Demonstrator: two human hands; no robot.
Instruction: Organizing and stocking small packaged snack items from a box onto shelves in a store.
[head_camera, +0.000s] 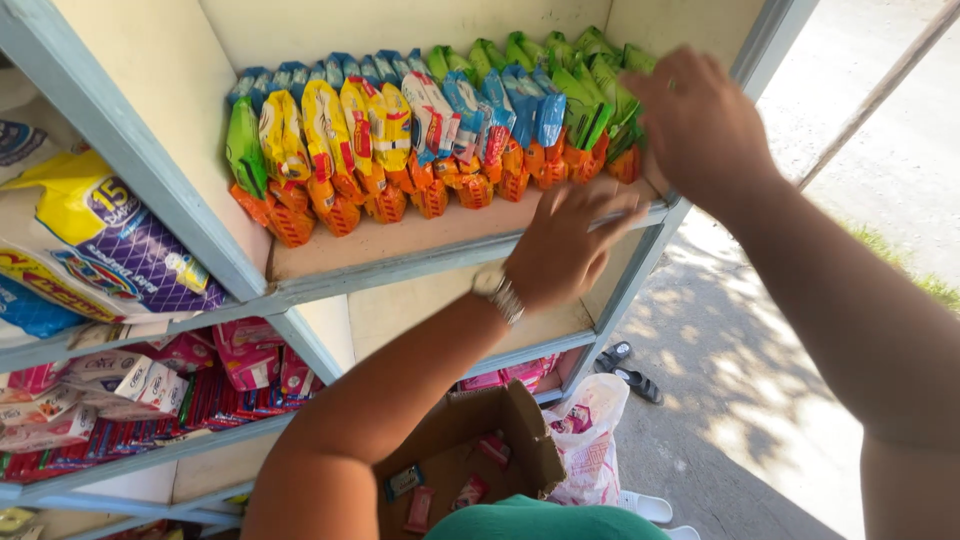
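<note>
- A pale blue painted wooden shelf unit (400, 268) with cream inner walls fills the view from the head camera; every place below is given relative to it.
- In its far left compartment, large soft bags in purple, yellow and white plastic (110, 250) lean against the slanted divider, which keeps them from sliding out.
- Below them, on the lower left shelf, flat pink and red packets and small white cartons (150, 390) lie stacked in loose heaps.
- On the upper middle shelf, a long row of small shiny snack packets (420, 140) stands on end, packed side by side so each props up the next: green, yellow and orange ones at the left end, blue in the middle, bright green at the right end, with a second row behind against the back wall.
- The left hand (565, 245), with a metal wristwatch (497, 290) on its wrist, lies flat and open on the shelf's front edge just before the row, fingers spread, gripping nothing.
- The right hand (695, 125) reaches to the row's right end by the unit's right post; its fingers curl over the green packets there, seemingly pressing them tight. Whether it actually holds one, I cannot tell.
- On the ground below the shelf unit sit an open brown cardboard box (500, 440) holding a few loose packets, a white and pink plastic bag (590, 440), and dark sandals (630, 370).
</note>
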